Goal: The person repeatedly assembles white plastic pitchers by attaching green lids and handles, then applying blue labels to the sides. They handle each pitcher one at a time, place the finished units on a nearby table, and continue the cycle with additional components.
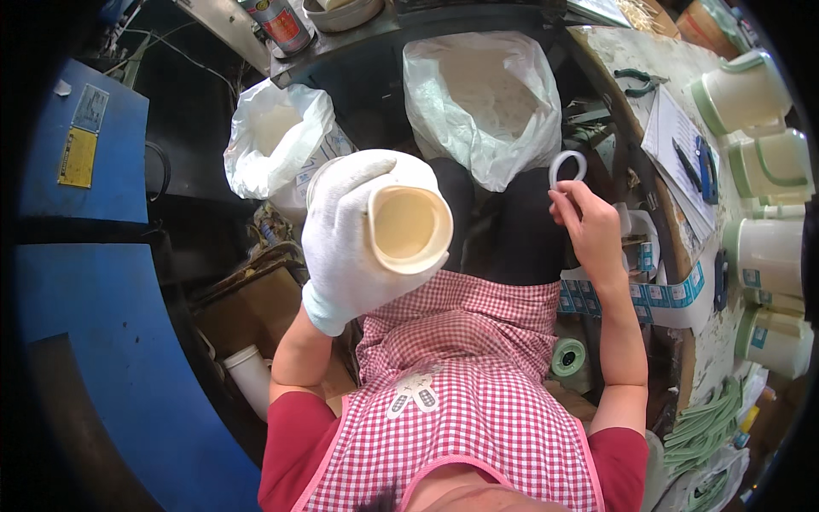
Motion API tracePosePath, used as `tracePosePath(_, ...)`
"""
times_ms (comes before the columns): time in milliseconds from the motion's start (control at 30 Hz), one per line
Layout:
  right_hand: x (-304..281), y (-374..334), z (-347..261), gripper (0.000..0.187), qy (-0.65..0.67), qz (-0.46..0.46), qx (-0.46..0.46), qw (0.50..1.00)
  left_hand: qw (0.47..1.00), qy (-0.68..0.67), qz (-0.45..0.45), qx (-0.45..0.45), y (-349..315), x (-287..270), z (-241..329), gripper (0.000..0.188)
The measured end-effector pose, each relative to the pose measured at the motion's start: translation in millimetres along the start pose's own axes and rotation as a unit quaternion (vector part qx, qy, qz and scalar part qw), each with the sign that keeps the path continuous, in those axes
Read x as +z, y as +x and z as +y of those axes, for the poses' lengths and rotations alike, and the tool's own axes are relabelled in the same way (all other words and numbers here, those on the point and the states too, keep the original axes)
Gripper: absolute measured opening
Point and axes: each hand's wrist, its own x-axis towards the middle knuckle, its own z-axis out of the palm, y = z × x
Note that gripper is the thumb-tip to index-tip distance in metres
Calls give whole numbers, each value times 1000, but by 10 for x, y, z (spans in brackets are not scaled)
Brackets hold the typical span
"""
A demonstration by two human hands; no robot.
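Observation:
In a white knit glove, my left hand (341,243) is wrapped round a cream plastic jug body (409,224). Its open mouth is tilted up toward me, and most of its outer wall is hidden behind the glove. My bare right hand (589,226) is raised above my right thigh, thumb and fingers pinching one end of a small white curved piece (569,154), shaped like a jug handle. The jug body and the curved piece are apart. Both hands are held over my lap and checked apron (461,341).
Two plastic-lined sacks (482,94) stand ahead. Along the right bench are white jugs with green trim (751,94), pliers (640,81), papers (670,162), a blue cutter (706,171), a label strip (674,294) and green strips (704,427). Blue cabinets (111,341) flank my left.

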Motion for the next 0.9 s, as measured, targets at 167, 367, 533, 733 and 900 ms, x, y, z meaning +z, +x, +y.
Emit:
tracePosePath(167,-75,-349,-743,28,83,32,-393,915,999,-12,-21,28,-19,36,87,77)
tracePosePath(367,269,-475,-1072,50,43,-79,-439,894,998,-55,-29,-14,-65,29,101,73)
tracePosePath(533,513,-514,-1151,39,-126,-15,-424,897,999,-26,-29,0,-22,101,82,67)
tracePosePath(733,346,-204,-1158,18,-144,-129,-467,863,998,11,-56,17,-40,88,91,69)
tracePosePath(900,146,-230,-1044,13,-160,-266,-435,845,996,22,-80,25,-54,188,35,69)
